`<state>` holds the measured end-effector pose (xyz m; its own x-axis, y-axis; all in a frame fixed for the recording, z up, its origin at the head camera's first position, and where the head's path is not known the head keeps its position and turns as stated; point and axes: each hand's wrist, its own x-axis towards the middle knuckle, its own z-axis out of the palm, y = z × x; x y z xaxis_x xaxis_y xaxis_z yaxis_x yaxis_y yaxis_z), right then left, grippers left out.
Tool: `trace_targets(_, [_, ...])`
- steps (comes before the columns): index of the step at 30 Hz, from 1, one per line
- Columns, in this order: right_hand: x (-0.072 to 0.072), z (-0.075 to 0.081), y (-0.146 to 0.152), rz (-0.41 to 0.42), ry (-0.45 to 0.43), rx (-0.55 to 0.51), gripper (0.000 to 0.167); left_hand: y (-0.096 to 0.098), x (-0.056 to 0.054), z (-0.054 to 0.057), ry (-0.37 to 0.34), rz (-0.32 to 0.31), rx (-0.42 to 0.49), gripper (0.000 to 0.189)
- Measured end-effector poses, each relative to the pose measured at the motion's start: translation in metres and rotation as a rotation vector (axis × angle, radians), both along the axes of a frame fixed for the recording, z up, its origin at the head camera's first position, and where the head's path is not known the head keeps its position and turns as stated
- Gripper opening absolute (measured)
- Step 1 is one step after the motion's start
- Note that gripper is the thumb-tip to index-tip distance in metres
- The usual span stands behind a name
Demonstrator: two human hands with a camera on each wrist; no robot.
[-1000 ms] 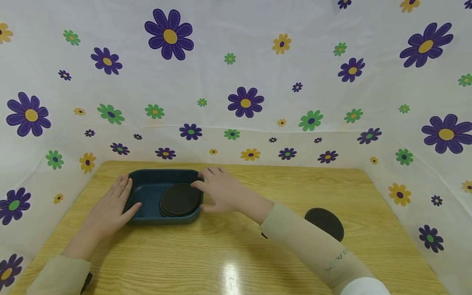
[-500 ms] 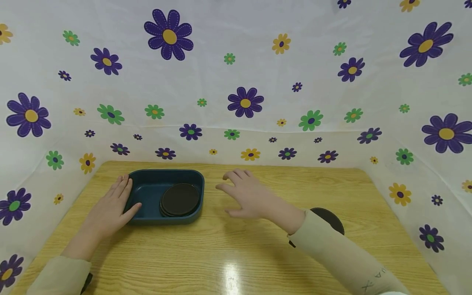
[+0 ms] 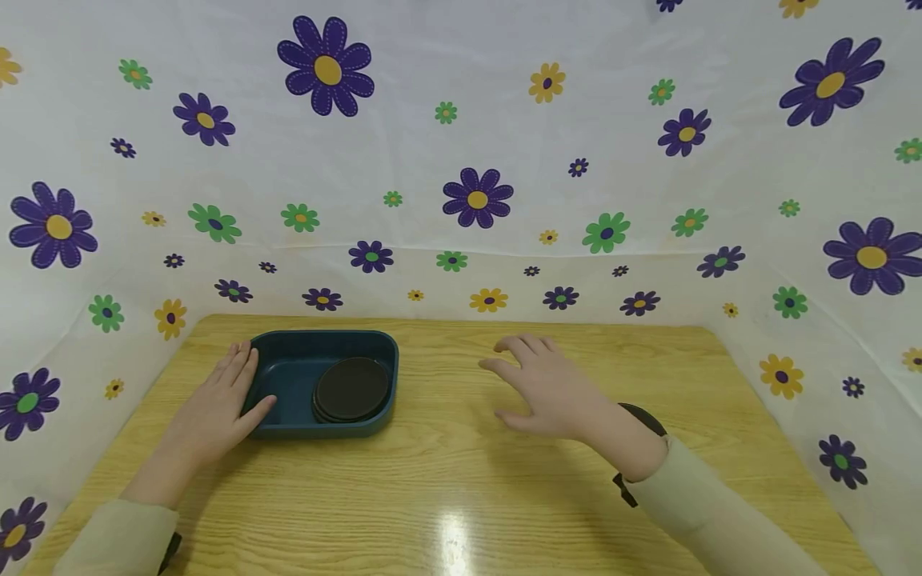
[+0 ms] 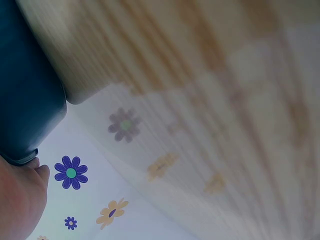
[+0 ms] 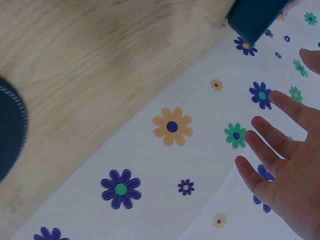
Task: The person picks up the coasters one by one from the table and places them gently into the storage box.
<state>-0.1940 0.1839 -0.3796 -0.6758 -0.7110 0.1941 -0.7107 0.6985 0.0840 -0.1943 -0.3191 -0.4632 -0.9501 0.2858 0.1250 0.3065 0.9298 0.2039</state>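
A dark blue rectangular bin (image 3: 288, 392) stands at the table's left, with a stack of round black coasters (image 3: 352, 390) in its right half. My left hand (image 3: 209, 408) rests along the bin's left side, fingers straight and thumb over the near rim. The right hand (image 3: 551, 392) hovers above the table right of the bin, its fingers spread and holding nothing. Partly hidden behind the right wrist, another black coaster (image 3: 643, 417) lies on the table; its stitched edge shows in the right wrist view, where the coaster (image 5: 11, 130) sits at the left.
The wood-grain table (image 3: 432, 480) is bordered at the back and both sides by a white sheet (image 3: 403, 152) printed with purple, green and yellow flowers.
My right hand has left the bin's right rim and moved right toward the loose coaster, now covering more of it. The left hand and the bin have stayed in place.
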Motion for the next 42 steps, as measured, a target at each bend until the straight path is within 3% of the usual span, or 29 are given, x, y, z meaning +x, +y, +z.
trace_targets(8, [0.013,-0.008,0.037,-0.078,0.004,-0.049,0.060,0.000,0.000,0.001,0.004,-0.003,-0.004,0.089])
trace_targets(22, [0.035,-0.043,0.094,-0.268,-0.039,-0.128,0.055,0.000,0.001,-0.002,0.034,-0.012,0.002,0.088])
trace_targets(31, [0.043,-0.055,0.117,-0.302,-0.026,-0.148,0.055,0.000,0.002,-0.003,0.036,-0.007,0.001,0.088])
trace_targets(42, [0.047,-0.064,0.134,-0.384,-0.085,-0.131,0.061,-0.001,0.002,-0.005,0.069,-0.016,0.005,0.087])
